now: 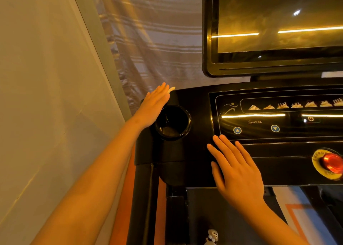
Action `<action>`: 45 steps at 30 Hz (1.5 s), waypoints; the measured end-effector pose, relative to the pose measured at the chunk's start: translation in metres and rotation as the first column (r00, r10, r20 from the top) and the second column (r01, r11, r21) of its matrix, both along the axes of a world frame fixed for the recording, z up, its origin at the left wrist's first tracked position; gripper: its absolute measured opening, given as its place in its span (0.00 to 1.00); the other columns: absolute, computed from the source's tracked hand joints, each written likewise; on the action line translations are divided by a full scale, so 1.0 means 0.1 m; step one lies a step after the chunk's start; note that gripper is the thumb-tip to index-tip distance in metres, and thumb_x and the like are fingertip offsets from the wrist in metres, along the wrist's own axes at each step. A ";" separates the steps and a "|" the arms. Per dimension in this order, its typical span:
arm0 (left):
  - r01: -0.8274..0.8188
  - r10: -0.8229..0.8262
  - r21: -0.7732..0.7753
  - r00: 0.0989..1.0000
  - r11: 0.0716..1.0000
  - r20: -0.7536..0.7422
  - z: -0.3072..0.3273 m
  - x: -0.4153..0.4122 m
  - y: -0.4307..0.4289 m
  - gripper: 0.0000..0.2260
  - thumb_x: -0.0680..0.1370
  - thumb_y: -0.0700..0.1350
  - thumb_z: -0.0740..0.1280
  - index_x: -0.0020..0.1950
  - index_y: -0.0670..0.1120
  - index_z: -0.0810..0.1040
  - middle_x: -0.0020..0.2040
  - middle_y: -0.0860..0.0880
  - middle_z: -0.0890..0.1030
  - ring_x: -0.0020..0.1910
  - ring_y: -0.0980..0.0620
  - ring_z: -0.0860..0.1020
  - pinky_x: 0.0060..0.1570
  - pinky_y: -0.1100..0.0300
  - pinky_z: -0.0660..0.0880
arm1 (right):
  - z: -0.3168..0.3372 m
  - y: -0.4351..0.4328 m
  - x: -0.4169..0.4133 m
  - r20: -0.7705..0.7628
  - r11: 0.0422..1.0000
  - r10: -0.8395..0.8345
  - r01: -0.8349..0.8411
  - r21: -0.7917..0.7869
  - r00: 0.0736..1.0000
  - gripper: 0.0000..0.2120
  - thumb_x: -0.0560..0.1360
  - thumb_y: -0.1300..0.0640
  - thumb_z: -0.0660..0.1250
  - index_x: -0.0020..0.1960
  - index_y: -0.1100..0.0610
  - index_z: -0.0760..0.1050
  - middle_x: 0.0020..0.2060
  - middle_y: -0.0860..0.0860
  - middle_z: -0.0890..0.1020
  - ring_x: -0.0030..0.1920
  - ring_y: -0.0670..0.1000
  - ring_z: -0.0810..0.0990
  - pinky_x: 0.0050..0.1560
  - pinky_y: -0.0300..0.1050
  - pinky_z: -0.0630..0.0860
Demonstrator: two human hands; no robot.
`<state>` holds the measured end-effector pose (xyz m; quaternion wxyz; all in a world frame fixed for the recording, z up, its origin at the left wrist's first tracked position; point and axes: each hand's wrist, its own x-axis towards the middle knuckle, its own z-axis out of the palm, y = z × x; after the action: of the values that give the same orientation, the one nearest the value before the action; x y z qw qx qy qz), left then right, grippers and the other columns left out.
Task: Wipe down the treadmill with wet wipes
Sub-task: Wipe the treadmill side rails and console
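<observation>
Because the treadmill point(196, 152) is a heavy, rigid machine, it should take firm wiping pressure without shifting, and I judge it needs no holding, only a steadying palm. Its dark screen point(278, 22) fills the frame at one o'clock; it is glossy and reflective and probably the part most easily smeared, so light strokes suit it. Below it, at three o'clock, the control panel point(278, 122) shows incline arrows and lit program symbols. Its smooth face looks slippery, and hard pressure there could trigger a button. The cup holder point(173, 122) sits near the centre, a deep round well that a flat wipe likely cannot reach unless bunched. A red emergency stop button point(332, 163) stands at four o'clock and is best wiped around gently. The right hand point(237, 170) lies flat on the console's lower edge at five o'clock, its grip released, fingers straight and holding nothing. The left hand point(154, 105) lies flat at the console's far corner, at eleven o'clock of the cup holder, its grip likewise released and its straight fingers pressing down. The wet wipe point(172, 89), thin, soft and limp, shows only as a pale sliver past those fingertips, with the rest hidden beneath the hand. It wants a spread palm rather than a pinch.
</observation>
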<state>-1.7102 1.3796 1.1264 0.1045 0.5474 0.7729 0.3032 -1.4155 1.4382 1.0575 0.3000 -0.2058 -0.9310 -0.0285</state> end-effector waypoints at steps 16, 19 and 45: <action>0.066 -0.058 -0.065 0.992 0.996 0.112 0.23 0.39 -0.11 0.25 0.80 0.67 0.48 0.69 0.59 0.73 0.77 0.55 0.62 0.78 0.53 0.48 0.77 0.48 0.39 | 0.03 -0.01 0.01 0.008 0.999 0.010 -0.010 -0.030 1.000 0.21 0.80 0.49 0.55 0.69 0.54 0.73 0.71 0.53 0.71 0.74 0.53 0.65 0.73 0.53 0.60; 0.220 -0.223 -0.054 0.974 0.974 -0.049 0.20 0.63 0.08 0.17 0.84 0.55 0.52 0.68 0.56 0.74 0.74 0.54 0.68 0.75 0.61 0.57 0.77 0.54 0.39 | 0.06 -0.02 0.01 0.011 0.997 0.024 -0.023 -0.075 1.000 0.21 0.79 0.50 0.55 0.69 0.53 0.73 0.71 0.52 0.71 0.74 0.52 0.65 0.73 0.53 0.60; -0.366 0.448 0.428 0.888 0.826 -0.105 -0.42 0.93 -0.15 0.24 0.82 0.56 0.51 0.76 0.49 0.64 0.75 0.52 0.66 0.76 0.55 0.59 0.77 0.54 0.54 | 0.93 0.67 -1.05 0.459 0.969 0.249 -0.222 -0.112 0.853 0.32 0.77 0.37 0.33 0.78 0.47 0.40 0.74 0.41 0.38 0.75 0.42 0.35 0.72 0.48 0.27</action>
<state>-1.6176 1.3644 1.0842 -0.1548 0.4063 0.8009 0.4117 -1.5203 1.5057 1.1501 0.0614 -0.0855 -0.9943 -0.0150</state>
